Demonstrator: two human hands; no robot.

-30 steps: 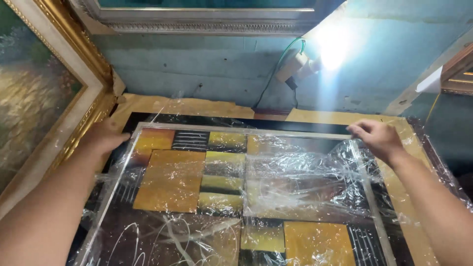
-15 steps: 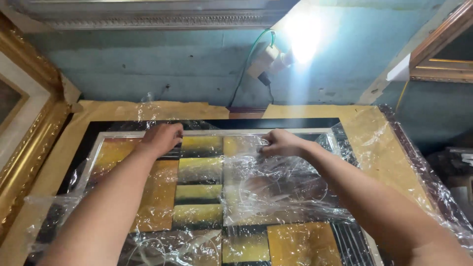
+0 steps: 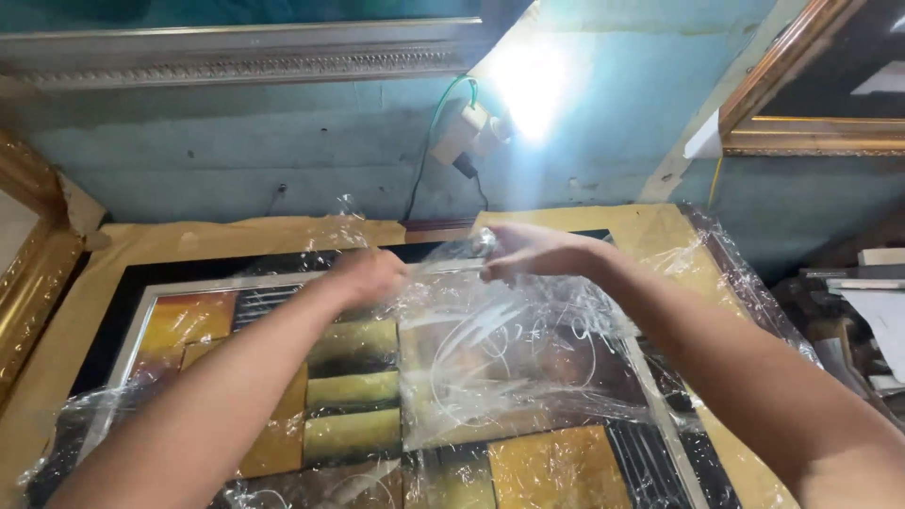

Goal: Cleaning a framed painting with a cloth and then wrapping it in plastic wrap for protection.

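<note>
The left hand [image 3: 370, 275] and the right hand [image 3: 533, 253] are both closed, pinching the clear plastic film [image 3: 509, 349] near its top middle. The film hangs loose under them, above the framed painting [image 3: 349, 396]. It looks very light, soft and clinging, easy to tear, so gathered edges seem the best hold.

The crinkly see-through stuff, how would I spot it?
Find the big framed painting of yellow and dark squares lying flat. Above its middle, the left hand and right hand pinch up clear plastic wrap. Unlike the flat painting, it is shiny, wrinkled and transparent.
</note>
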